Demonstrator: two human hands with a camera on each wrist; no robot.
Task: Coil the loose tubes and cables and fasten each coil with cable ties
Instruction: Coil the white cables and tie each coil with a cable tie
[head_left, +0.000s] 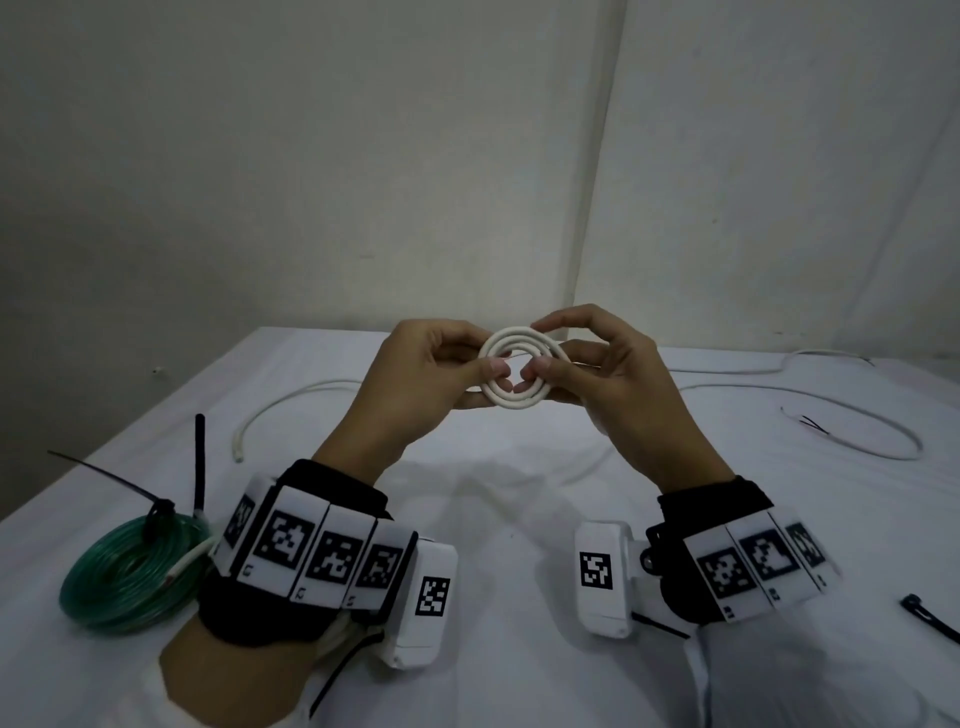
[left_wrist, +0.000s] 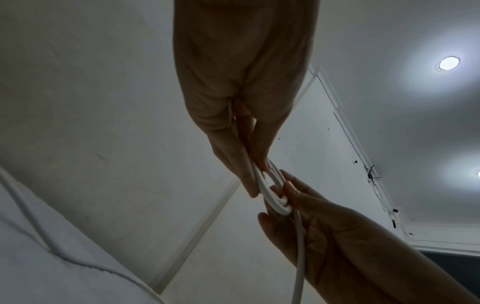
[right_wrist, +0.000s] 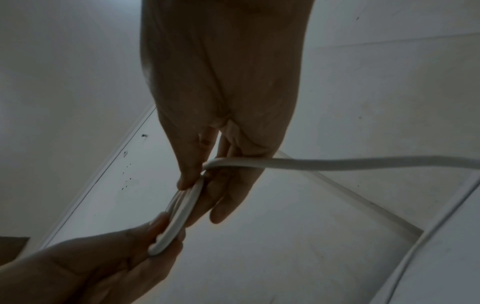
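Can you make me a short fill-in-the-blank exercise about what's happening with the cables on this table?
1. Both hands hold a small coil of ____ cable above the table.
2. The coil already fastened with black cable ties is ____ in colour.
3. The left hand pinches the coil on one side and the ____ hand pinches the other.
4. A loose black cable tie lies on the table at the person's ____ side.

Missing words: white; green; right; right
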